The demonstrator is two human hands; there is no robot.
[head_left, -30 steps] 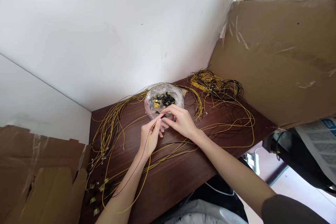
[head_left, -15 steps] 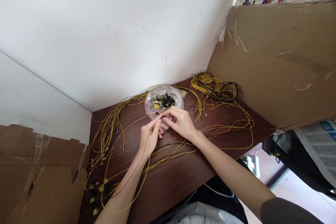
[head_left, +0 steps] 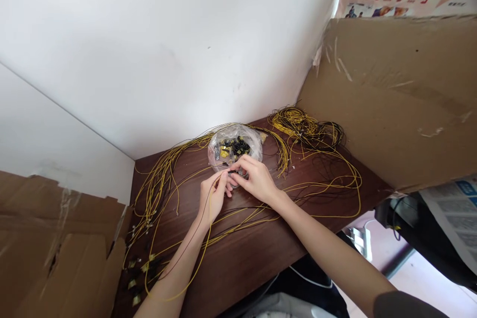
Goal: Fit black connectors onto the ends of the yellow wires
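Observation:
My left hand (head_left: pixel 215 194) pinches a yellow wire and a dark wire, which trail down over my left forearm. My right hand (head_left: pixel 255 177) is closed on a small black part (head_left: pixel 233 172) where the wires end, close against my left fingertips. Just behind both hands lies a clear plastic bag (head_left: pixel 255 141), open at the top, with small black pieces (head_left: pixel 240 146) and yellow pieces (head_left: pixel 224 151) inside. Long yellow and black wires (head_left: pixel 160 179) fan out to the left of the bag. What exactly the black part is cannot be made out.
A tangled wire bundle (head_left: pixel 298 124) lies at the back right of the brown table (head_left: pixel 257 248). Loose wires cross the middle. Several yellow-and-black pieces (head_left: pixel 132 284) sit at the front left. Cardboard stands at the left (head_left: pixel 74 248) and right (head_left: pixel 391 109), before a white wall (head_left: pixel 179 49).
The camera view has shifted slightly, so the table sits a little lower. My right fingers have moved slightly, and more of the black part shows between my hands.

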